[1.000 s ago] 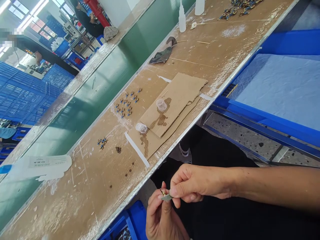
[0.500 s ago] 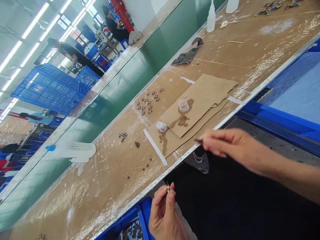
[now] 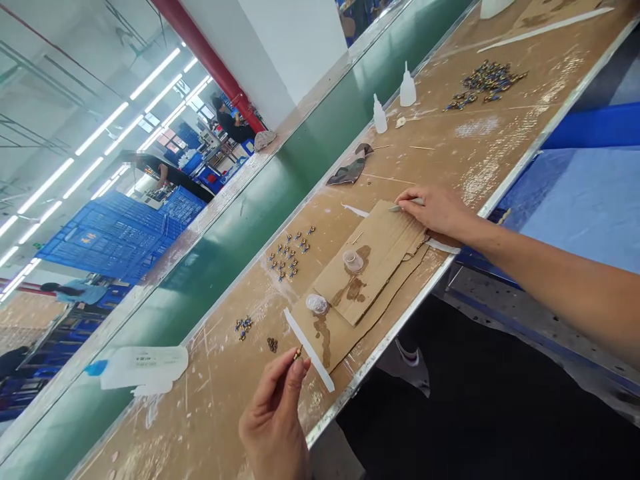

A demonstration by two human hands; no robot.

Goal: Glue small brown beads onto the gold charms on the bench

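Note:
My left hand [image 3: 277,410] pinches a small gold-coloured metal piece [image 3: 298,354] between thumb and fingertips, close to the table's front edge. My right hand [image 3: 440,212] is closed around a slim grey tool [image 3: 414,201], its tip pointing left over the far right end of the cardboard [image 3: 387,230]; the exact kind of tool is too small to tell. On the cardboard stand two small clear cups [image 3: 353,261] with wet stains around them. Small blue-and-gold pieces [image 3: 289,253] lie in loose rows beyond it. A little heap of brown bits [image 3: 272,345] is near my left hand.
A white bottle with a blue cap [image 3: 145,368] lies at the left. Two white dropper bottles [image 3: 380,115] stand farther back by a dark cloth [image 3: 350,168]. A pile of blue-and-gold pieces [image 3: 493,79] is at upper right. Other people and blue crates [image 3: 110,233] are beyond the green strip.
My right hand has moved from the table's front edge up to the cardboard's far end with the tool. My left hand has come over the tabletop, still pinching its piece. The view has shifted.

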